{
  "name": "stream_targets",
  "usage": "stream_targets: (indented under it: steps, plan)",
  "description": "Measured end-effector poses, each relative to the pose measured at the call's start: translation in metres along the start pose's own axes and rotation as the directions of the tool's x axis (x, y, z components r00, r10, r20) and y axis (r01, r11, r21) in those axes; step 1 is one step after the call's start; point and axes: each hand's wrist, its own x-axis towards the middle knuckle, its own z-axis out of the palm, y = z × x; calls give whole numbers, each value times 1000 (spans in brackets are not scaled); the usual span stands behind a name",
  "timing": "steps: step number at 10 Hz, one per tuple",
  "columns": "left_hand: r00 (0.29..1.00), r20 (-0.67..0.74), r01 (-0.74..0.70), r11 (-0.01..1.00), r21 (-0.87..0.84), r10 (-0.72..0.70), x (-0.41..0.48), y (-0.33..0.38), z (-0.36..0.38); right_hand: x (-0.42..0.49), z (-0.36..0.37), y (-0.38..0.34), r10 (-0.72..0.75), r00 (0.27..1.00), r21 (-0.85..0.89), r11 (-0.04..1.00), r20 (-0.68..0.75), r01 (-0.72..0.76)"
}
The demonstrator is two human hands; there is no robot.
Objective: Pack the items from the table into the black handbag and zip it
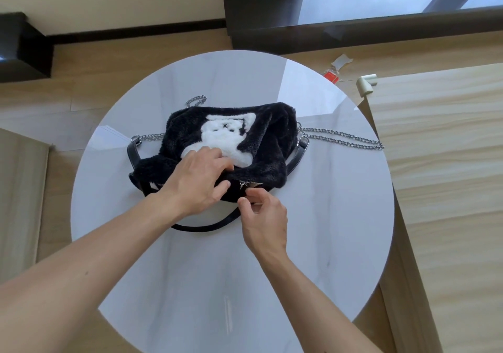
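Head view. A black furry handbag [217, 146] with a white plush motif [223, 140] lay on its side near the middle of a round white table [340, 216]. Its chain straps [340, 137] trailed to the right, and a black leather handle [206, 227] curved toward the near edge. The left hand [201, 181] pressed down on the bag's near edge, fingers curled into the fur beside the opening. The right hand [264, 219] was closed in a pinch, thumb and forefinger at the silver zipper pull [243, 184]. To the right of the pull the zipper teeth appeared joined; to the left lay a dark gap, partly under the left hand. The bag's contents could not be seen.
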Motion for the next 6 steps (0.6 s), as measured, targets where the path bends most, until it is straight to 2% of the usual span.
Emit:
stream_targets:
  steps: [1,2,3,4,6]
  plan:
    - [995,-24,94,996,-8,-94,-22,8,-10,-10,-18,-1,-12,997,-32,999,70,14]
    - [965,-16,260,961,-94,-263,-59,29,-30,-28,-49,-13,-10,992,-98,995,129,22]
    - [930,20,366,914,-177,-368,-93,57,-48,-45,-77,-23,3,985,-159,987,174,25]
    - [909,40,412,880,-237,-415,-137,98,-81,-79,-113,-43,-21,971,-198,978,236,69]
    - [888,-106,406,871,-277,-447,-208,156,-137,-144,-167,-76,-171,958,-259,938,232,230]
